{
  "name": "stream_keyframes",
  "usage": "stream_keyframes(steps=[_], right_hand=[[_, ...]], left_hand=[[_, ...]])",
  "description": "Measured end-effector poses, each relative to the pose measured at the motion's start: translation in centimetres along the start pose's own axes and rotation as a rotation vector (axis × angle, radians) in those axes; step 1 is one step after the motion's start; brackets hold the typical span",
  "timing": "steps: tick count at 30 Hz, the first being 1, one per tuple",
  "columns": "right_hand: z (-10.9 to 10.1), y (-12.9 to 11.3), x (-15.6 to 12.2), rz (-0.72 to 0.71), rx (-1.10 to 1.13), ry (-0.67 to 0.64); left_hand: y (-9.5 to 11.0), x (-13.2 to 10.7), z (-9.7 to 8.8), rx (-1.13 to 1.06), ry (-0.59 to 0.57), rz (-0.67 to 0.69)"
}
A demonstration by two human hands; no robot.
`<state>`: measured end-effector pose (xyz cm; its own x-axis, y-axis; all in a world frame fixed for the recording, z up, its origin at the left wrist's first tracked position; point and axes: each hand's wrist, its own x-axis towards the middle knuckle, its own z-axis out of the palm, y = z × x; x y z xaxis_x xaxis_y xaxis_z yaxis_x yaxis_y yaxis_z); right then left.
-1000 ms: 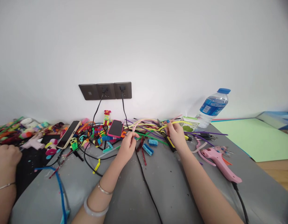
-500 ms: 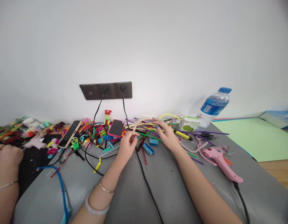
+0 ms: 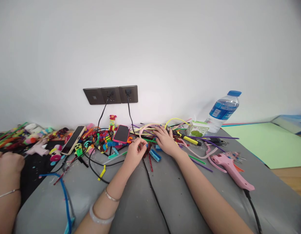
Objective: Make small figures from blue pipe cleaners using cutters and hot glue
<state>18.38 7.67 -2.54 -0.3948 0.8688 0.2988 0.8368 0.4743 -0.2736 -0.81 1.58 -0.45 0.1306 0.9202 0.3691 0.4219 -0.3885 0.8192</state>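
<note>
My left hand (image 3: pixel 135 155) is closed in a pinch at the near end of a pale pink pipe cleaner (image 3: pixel 141 130), which curves back over the pile. My right hand (image 3: pixel 166 140) lies over the pile of coloured pipe cleaners (image 3: pixel 181 138) with its fingers spread, touching some of them. Just in front of the right fingers are small blue folded fuzzy pieces (image 3: pixel 155 155). Red tinsel stems (image 3: pixel 150 162) hang down between the two hands. A pink-cased phone (image 3: pixel 121 134) lies behind my left hand.
A pink glue gun (image 3: pixel 234 172), a water bottle (image 3: pixel 222 112), a green-and-white box (image 3: pixel 197 129) and a yellow-handled cutter (image 3: pixel 190 140) stand or lie right. A black cable (image 3: pixel 152 190) crosses the grey tabletop. Another person's hand (image 3: pixel 10 165) is at far left, near small fuzzy figures (image 3: pixel 55 153).
My right hand has moved left and slightly down over the pipe cleaners, covering part of the blue pieces. My left hand has shifted slightly toward me.
</note>
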Motion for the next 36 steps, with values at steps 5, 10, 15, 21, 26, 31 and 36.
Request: stream_keyframes(steps=[5, 10, 15, 21, 26, 31, 36], right_hand=[[-0.2, -0.4, 0.3, 0.019, 0.066, 0.042], [-0.5, -0.1, 0.5, 0.036, 0.272, 0.199], [-1.4, 0.6, 0.8, 0.035, 0.497, 0.485], [-3.2, -0.3, 0.4, -0.054, 0.627, 0.602], [-3.7, -0.9, 0.0, 0.020, 0.809, 0.652], [-4.6, 0.3, -0.2, 0.190, 1.135, 0.908], [-6.0, 1.4, -0.4, 0.211, 1.371, 0.945]], left_hand=[[0.0, -0.1, 0.0, 0.007, -0.005, -0.041], [-0.3, -0.2, 0.0, -0.113, -0.047, -0.080], [-0.5, -0.5, 0.1, -0.145, -0.075, -0.084], [-0.5, -0.6, 0.1, -0.140, -0.087, -0.080], [-0.6, -0.5, 0.0, -0.161, -0.071, -0.083], [-0.6, -0.5, 0.0, -0.193, -0.044, -0.089], [-0.5, -0.4, 0.1, -0.202, -0.020, -0.087]])
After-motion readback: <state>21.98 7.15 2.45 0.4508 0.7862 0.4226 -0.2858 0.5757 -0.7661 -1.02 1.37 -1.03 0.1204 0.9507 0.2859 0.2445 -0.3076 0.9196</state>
